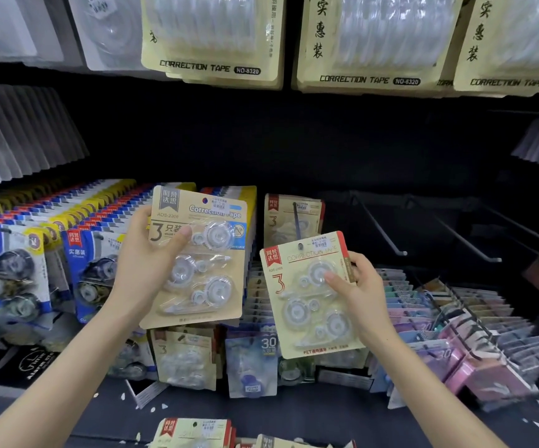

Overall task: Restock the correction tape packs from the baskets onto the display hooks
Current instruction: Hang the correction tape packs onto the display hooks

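My left hand (pixel 147 263) grips a tan three-piece correction tape pack with a blue strip (pixel 206 266) by its left edge, thumb across the front. A tan three-piece pack with red edging (pixel 306 305) is held in my right hand (pixel 358 295), thumb on its blister. Just above that pack, one matching pack (pixel 289 218) hangs on a display hook (pixel 296 221). To the right, three bare display hooks (pixel 381 231) stick out from the dark panel. More red-edged packs (pixel 193 431) lie at the bottom edge of the view.
Blue and yellow packs (pixel 45 240) fill the hooks at left. Large cream correction tape packs (pixel 216 43) hang overhead. Pastel packs (pixel 455 318) crowd the hooks at right. Other packs (pixel 252 360) hang below my hands. A dark shelf (pixel 326 412) runs underneath.
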Action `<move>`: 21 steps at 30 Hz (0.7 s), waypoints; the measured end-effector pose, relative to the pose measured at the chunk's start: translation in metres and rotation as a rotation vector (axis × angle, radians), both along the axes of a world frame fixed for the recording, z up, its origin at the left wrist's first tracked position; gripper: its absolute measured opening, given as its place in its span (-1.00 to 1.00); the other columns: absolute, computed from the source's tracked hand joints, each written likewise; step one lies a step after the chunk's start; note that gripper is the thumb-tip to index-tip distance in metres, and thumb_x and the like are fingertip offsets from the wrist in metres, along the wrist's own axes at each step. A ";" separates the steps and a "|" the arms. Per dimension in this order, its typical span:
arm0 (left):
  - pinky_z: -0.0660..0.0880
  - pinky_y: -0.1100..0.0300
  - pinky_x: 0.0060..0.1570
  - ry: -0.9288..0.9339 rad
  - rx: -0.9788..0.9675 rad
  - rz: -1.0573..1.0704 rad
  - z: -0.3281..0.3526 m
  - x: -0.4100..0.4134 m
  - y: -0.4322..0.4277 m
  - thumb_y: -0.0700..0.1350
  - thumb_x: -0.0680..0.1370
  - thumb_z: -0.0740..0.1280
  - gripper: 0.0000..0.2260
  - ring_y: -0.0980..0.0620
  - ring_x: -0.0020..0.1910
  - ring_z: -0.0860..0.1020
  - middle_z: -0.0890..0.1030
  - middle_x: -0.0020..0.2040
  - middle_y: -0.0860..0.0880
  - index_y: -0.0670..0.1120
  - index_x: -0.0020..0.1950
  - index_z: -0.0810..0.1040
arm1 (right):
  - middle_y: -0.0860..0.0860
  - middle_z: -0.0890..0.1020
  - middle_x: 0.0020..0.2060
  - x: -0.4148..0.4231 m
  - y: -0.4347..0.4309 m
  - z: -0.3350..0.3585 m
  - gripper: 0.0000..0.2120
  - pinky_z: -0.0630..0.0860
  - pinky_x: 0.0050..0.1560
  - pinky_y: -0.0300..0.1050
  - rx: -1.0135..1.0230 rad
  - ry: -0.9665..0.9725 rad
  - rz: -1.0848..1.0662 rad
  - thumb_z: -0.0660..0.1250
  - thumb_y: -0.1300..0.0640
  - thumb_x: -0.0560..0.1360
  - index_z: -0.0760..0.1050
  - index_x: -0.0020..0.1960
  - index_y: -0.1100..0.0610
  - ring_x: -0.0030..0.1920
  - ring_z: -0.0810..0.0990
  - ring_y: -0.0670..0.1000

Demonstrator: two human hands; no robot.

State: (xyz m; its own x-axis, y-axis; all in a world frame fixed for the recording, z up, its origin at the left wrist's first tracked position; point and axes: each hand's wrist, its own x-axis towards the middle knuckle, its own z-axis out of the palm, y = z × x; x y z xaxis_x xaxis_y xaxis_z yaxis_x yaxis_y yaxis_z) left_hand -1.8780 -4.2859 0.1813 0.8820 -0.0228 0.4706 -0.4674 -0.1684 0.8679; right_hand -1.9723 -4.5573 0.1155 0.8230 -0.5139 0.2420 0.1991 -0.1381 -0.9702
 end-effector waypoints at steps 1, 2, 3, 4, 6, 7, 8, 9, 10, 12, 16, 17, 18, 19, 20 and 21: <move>0.49 0.14 0.08 0.005 -0.011 -0.006 -0.001 0.003 -0.001 -0.13 0.56 0.39 -0.71 0.18 0.09 0.57 0.59 0.09 0.18 0.10 0.21 0.41 | 0.03 0.69 0.06 0.005 -0.001 -0.001 -0.69 0.62 0.04 0.13 0.053 0.003 0.011 0.45 0.21 0.48 0.50 0.18 0.03 0.05 0.69 0.05; 0.49 0.14 0.09 0.015 -0.026 -0.015 -0.001 0.005 -0.002 -0.14 0.56 0.39 -0.70 0.17 0.09 0.58 0.59 0.09 0.16 0.10 0.22 0.41 | 0.04 0.70 0.05 0.012 -0.003 -0.002 -0.68 0.62 0.05 0.13 0.115 0.008 0.020 0.44 0.21 0.48 0.50 0.20 0.04 0.05 0.69 0.06; 0.50 0.16 0.08 0.027 -0.043 -0.027 -0.001 0.007 -0.003 -0.14 0.56 0.39 -0.70 0.18 0.08 0.58 0.60 0.09 0.15 0.09 0.22 0.41 | 0.04 0.70 0.04 0.020 -0.005 -0.004 -0.68 0.61 0.06 0.13 0.174 0.015 0.026 0.43 0.22 0.49 0.50 0.21 0.06 0.04 0.69 0.07; 0.50 0.19 0.06 0.038 -0.062 -0.039 -0.002 0.010 -0.004 -0.15 0.56 0.39 -0.70 0.19 0.06 0.58 0.60 0.08 0.14 0.07 0.23 0.42 | 0.04 0.71 0.04 0.030 -0.008 -0.005 -0.68 0.60 0.09 0.13 0.217 0.024 0.030 0.42 0.23 0.50 0.50 0.22 0.08 0.05 0.69 0.07; 0.50 0.22 0.03 0.047 -0.084 -0.048 -0.002 0.016 -0.008 -0.15 0.56 0.39 -0.69 0.18 0.06 0.59 0.61 0.09 0.11 0.05 0.24 0.42 | 0.05 0.70 0.05 0.054 -0.015 -0.008 -0.73 0.57 0.16 0.16 0.259 0.043 0.031 0.39 0.22 0.53 0.51 0.22 0.10 0.08 0.68 0.09; 0.49 0.23 0.01 0.046 -0.082 -0.046 -0.002 0.020 -0.009 -0.15 0.55 0.40 -0.70 0.18 0.06 0.59 0.62 0.10 0.10 0.06 0.24 0.43 | 0.06 0.70 0.05 0.067 -0.019 -0.009 -0.76 0.56 0.18 0.17 0.270 0.053 0.026 0.39 0.21 0.54 0.51 0.20 0.10 0.09 0.67 0.10; 0.49 0.24 0.00 0.044 -0.080 -0.043 -0.001 0.024 -0.011 -0.15 0.55 0.40 -0.71 0.21 0.04 0.60 0.62 0.09 0.10 0.09 0.21 0.44 | 0.07 0.70 0.05 0.081 -0.023 -0.008 -0.78 0.56 0.19 0.17 0.280 0.067 0.014 0.38 0.21 0.54 0.51 0.18 0.10 0.09 0.67 0.10; 0.49 0.25 -0.01 0.041 -0.080 -0.039 0.001 0.028 -0.013 -0.15 0.55 0.40 -0.72 0.25 0.00 0.60 0.62 0.07 0.11 0.11 0.18 0.44 | 0.08 0.69 0.05 0.094 -0.028 -0.007 -0.78 0.57 0.17 0.16 0.291 0.079 0.001 0.39 0.20 0.54 0.50 0.18 0.12 0.07 0.68 0.10; 0.49 0.27 -0.04 0.041 -0.081 -0.033 0.004 0.032 -0.015 -0.15 0.55 0.40 -0.73 0.27 -0.03 0.60 0.63 0.05 0.12 0.12 0.17 0.44 | 0.09 0.68 0.04 0.106 -0.032 -0.006 -0.77 0.58 0.16 0.15 0.289 0.094 -0.018 0.40 0.19 0.54 0.49 0.18 0.14 0.04 0.68 0.10; 0.46 0.30 -0.09 0.030 -0.081 -0.021 0.013 0.041 -0.020 -0.14 0.55 0.40 -0.73 0.25 -0.05 0.59 0.62 0.02 0.14 0.07 0.19 0.44 | 0.09 0.67 0.04 0.129 -0.040 -0.002 -0.73 0.59 0.15 0.12 0.232 0.114 -0.059 0.44 0.14 0.52 0.48 0.17 0.13 0.03 0.67 0.09; 0.46 0.31 -0.12 0.008 -0.092 -0.048 0.028 0.055 -0.030 -0.16 0.56 0.40 -0.71 0.19 -0.04 0.59 0.62 0.02 0.08 -0.03 0.24 0.45 | 0.12 0.64 0.10 0.157 -0.054 0.003 -0.69 0.58 0.12 0.06 0.099 0.198 -0.129 0.41 0.11 0.53 0.46 0.24 0.12 0.06 0.63 0.11; 0.47 0.32 -0.13 -0.001 -0.088 -0.056 0.029 0.057 -0.031 -0.17 0.56 0.40 -0.71 0.18 -0.04 0.60 0.62 0.02 0.06 -0.04 0.24 0.45 | 0.12 0.63 0.14 0.160 -0.056 0.004 -0.66 0.56 0.14 0.05 0.036 0.238 -0.150 0.39 0.08 0.55 0.45 0.28 0.13 0.09 0.61 0.12; 0.49 0.36 -0.16 -0.007 -0.082 -0.062 0.030 0.059 -0.033 -0.18 0.56 0.40 -0.71 0.18 -0.05 0.60 0.62 0.02 0.05 -0.05 0.24 0.45 | 0.12 0.61 0.18 0.160 -0.059 0.005 -0.61 0.54 0.15 0.03 -0.073 0.303 -0.173 0.37 0.04 0.56 0.44 0.33 0.14 0.14 0.60 0.14; 0.49 0.42 -0.20 -0.007 -0.076 -0.067 0.029 0.059 -0.033 -0.18 0.56 0.40 -0.71 0.18 -0.06 0.60 0.62 0.02 0.04 -0.05 0.24 0.45 | 0.12 0.59 0.21 0.157 -0.060 0.006 -0.58 0.51 0.15 -0.01 -0.200 0.376 -0.205 0.34 0.01 0.57 0.42 0.37 0.14 0.19 0.58 0.15; 0.48 0.46 -0.23 -0.006 -0.074 -0.074 0.029 0.060 -0.035 -0.19 0.56 0.40 -0.71 0.18 -0.06 0.60 0.62 0.02 0.03 -0.06 0.25 0.45 | 0.13 0.58 0.24 0.151 -0.059 0.008 -0.55 0.47 0.14 -0.03 -0.310 0.429 -0.255 0.32 -0.01 0.57 0.40 0.40 0.13 0.22 0.56 0.17; 0.47 0.48 -0.25 -0.006 -0.075 -0.083 0.029 0.060 -0.035 -0.19 0.55 0.40 -0.70 0.18 -0.06 0.60 0.62 0.03 0.03 -0.07 0.26 0.45 | 0.13 0.58 0.24 0.144 -0.057 0.010 -0.56 0.45 0.11 -0.05 -0.378 0.439 -0.310 0.30 -0.02 0.58 0.40 0.40 0.14 0.23 0.55 0.18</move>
